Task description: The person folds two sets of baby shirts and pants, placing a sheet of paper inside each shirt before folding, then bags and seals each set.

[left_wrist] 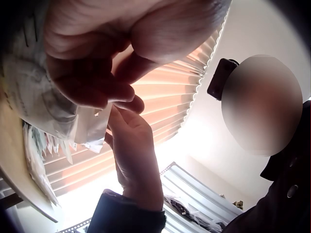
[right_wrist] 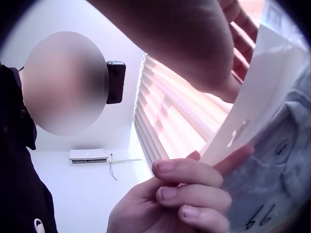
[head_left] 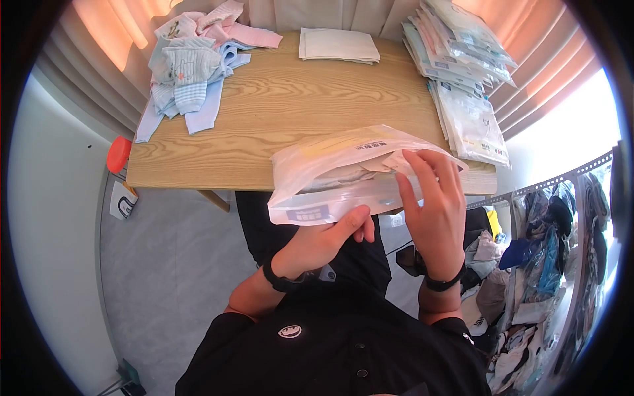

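Note:
My left hand [head_left: 323, 241] grips the near edge of a clear plastic garment bag [head_left: 290, 175], its thumb over the front. The bag is tilted above the table's near edge, its mouth gaping. Folded light blue-grey clothing [right_wrist: 286, 145] shows inside in the right wrist view, with "66" written in dark strokes. My right hand [head_left: 432, 204] is over the bag's right end, fingers stretched to the mouth beside a white flap, thumb apart from the index finger. Left fingers pinch the bag's edge in the right wrist view, close to the flap's hang hole.
Pastel baby clothes [head_left: 191, 66] lie heaped on the wooden table [head_left: 317, 99] at back left. A white folded sheet [head_left: 338, 45] lies at the back. Packed bags [head_left: 456, 66] are stacked at the right. A rack [head_left: 548, 231] of bagged garments stands at my right.

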Demonstrator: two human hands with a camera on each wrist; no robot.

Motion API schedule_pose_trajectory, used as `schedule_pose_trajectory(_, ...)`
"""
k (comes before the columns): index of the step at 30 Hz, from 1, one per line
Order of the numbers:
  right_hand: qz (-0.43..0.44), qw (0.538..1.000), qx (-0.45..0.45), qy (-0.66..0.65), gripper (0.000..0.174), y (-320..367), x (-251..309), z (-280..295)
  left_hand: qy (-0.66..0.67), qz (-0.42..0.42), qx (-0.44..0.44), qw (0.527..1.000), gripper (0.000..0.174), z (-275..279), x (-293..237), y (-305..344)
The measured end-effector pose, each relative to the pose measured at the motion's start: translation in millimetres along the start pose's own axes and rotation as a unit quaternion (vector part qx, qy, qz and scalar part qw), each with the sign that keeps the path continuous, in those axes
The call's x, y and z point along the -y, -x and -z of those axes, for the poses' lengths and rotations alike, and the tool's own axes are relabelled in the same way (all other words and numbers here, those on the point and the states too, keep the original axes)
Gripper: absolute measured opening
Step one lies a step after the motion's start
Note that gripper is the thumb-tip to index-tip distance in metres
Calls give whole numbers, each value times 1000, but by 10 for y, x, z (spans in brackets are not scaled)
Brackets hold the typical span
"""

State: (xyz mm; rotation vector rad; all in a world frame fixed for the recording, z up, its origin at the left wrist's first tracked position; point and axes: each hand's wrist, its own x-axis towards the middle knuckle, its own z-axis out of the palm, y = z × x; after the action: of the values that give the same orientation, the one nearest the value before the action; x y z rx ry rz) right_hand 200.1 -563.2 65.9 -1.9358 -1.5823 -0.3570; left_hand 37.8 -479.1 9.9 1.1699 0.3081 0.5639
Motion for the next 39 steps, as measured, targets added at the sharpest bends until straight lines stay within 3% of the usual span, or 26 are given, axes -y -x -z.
schedule_pose_trajectory(3,69,998,-4,-10,34,-49,2,136,14,2,-5,1000,22,3,-54,12)
schedule_pose_trajectory(6,110,990,83,8,37,-39,-66,212,22,0,-6,1000,24,23,-72,9)
schedule_pose_trajectory(12,100,991,94,5,32,4,-83,273,20,-4,-8,1000,26,31,-105,19)
schedule_pose_trajectory(15,72,995,62,32,31,29,-131,234,11,-3,-11,1000,26,25,-134,35)
schedule_pose_trajectory(21,10,995,98,18,21,-3,-66,199,-27,-9,8,1000,24,10,-130,15)
schedule_pose_trajectory(24,43,993,72,83,17,-38,-127,113,-34,1,17,999,23,-17,-132,29)
schedule_pose_trajectory(30,27,989,83,122,18,-70,-93,49,-54,4,29,998,22,-10,-97,28)
schedule_pose_trajectory(33,25,998,49,2,18,-114,-113,194,-4,7,24,1000,25,37,-174,43)
schedule_pose_trajectory(36,61,952,-256,-154,30,47,-376,112,99,12,19,995,29,226,-389,-43)
schedule_pose_trajectory(37,73,913,-317,-245,52,44,-465,55,139,21,13,990,31,317,-449,-49)
schedule_pose_trajectory(38,61,900,-301,-308,64,-17,-533,0,174,21,28,984,34,432,-503,-102)
schedule_pose_trajectory(39,51,883,-285,-371,76,-92,-607,-64,169,37,-17,985,47,407,-679,-144)
